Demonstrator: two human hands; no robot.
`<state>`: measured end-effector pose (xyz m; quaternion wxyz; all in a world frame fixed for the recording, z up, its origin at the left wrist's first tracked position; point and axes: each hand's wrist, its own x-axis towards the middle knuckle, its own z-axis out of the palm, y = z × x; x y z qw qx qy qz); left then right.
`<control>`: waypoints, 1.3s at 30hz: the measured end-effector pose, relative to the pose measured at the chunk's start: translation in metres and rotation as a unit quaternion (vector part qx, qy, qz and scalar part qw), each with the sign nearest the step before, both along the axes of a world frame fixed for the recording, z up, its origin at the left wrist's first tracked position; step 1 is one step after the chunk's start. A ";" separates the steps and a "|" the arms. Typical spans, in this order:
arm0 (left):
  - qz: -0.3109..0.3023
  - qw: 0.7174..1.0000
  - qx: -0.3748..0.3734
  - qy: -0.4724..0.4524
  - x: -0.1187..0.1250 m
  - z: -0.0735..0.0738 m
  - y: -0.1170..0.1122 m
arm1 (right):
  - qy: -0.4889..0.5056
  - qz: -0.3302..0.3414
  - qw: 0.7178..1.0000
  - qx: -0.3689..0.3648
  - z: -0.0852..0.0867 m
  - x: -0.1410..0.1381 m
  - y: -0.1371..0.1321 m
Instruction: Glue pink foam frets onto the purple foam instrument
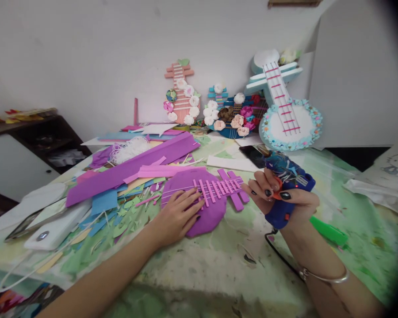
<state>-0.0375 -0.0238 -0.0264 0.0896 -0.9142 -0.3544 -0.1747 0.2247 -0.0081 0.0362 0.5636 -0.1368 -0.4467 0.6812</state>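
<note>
A purple paper guitar (212,216) lies flat on the table, its neck pointing right. Pink strips cross its white strings, and purple pegs stick out at the head. My left hand (179,213) rests on the guitar's round body with fingers stretched out, the fingertips by the leftmost strips. To the right of the guitar, my right hand (268,190) is wrapped round a blue hot glue gun (287,170), raised above the table. Its metal nozzle points up and left, and a finger is at the orange trigger. A black cord hangs from the handle.
Purple foam sheets (119,172), paper scraps (129,212) and a tangle of white string (130,150) cover the left side. A white power bank (58,225) lies front left. Decorated guitars (285,110) stand against the wall. A phone (252,155) and a green cutter (330,232) lie right.
</note>
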 end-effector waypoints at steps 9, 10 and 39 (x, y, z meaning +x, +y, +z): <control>-0.015 0.999 -0.039 -0.030 -0.002 -0.001 0.001 | -0.004 -0.025 1.000 -0.011 -0.003 0.005 0.007; -0.016 0.998 -0.043 -0.032 -0.002 -0.001 0.001 | -0.002 -0.025 1.000 -0.010 -0.004 0.004 0.007; 0.010 0.992 -0.118 0.031 0.003 0.002 0.001 | -0.008 -0.032 0.999 0.005 -0.004 0.006 0.009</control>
